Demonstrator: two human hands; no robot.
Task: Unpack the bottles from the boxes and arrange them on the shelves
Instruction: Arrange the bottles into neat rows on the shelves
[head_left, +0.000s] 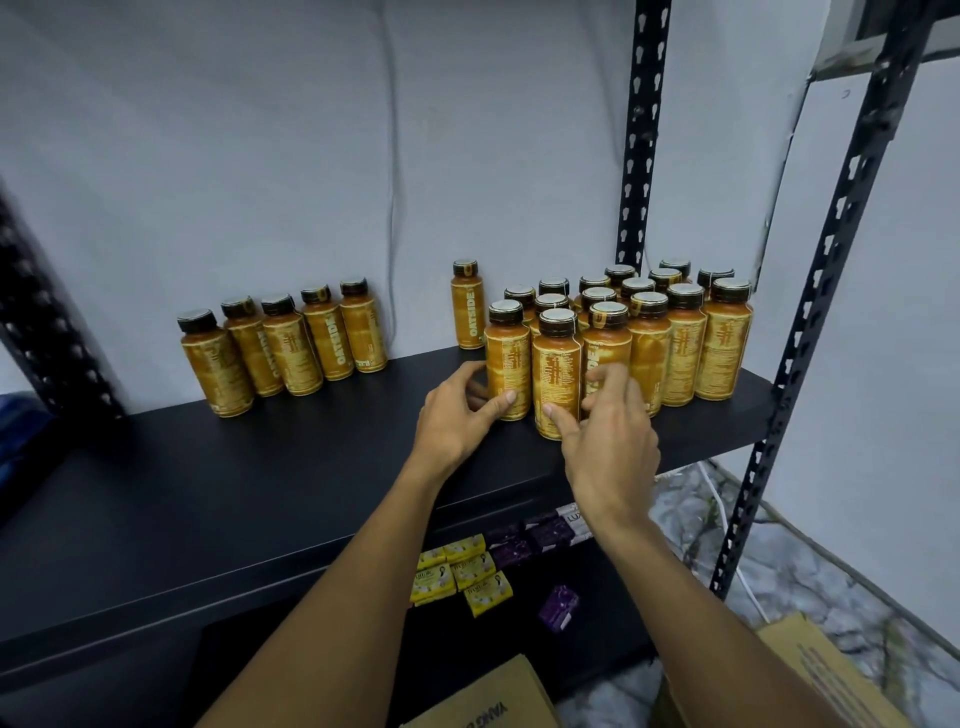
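Gently — left hand (457, 415) grips the end bottle (508, 358), right hand (610, 447) pinches its neighbour (556, 374). Slide both upright into line

You work from one view, the head camera. It sits at your head height, above and in front of the black shelf board (260, 493), and faces forward and down toward the white wall (260, 156) behind it. The wide-angle lens makes the perforated uprights (641, 130) lean near the frame edges. The camera stands close to the work: your forearms (363, 571) enter from the bottom edge, and your left hand (457, 410) and right hand (608, 436) meet mid-frame at the front row of orange bottles (556, 374). Past the board's front edge, the view drops onto a lower shelf (613, 582) with small yellow and purple packets (467, 571), then onto cardboard boxes (821, 675) and the marbled floor (810, 561) at lower right.
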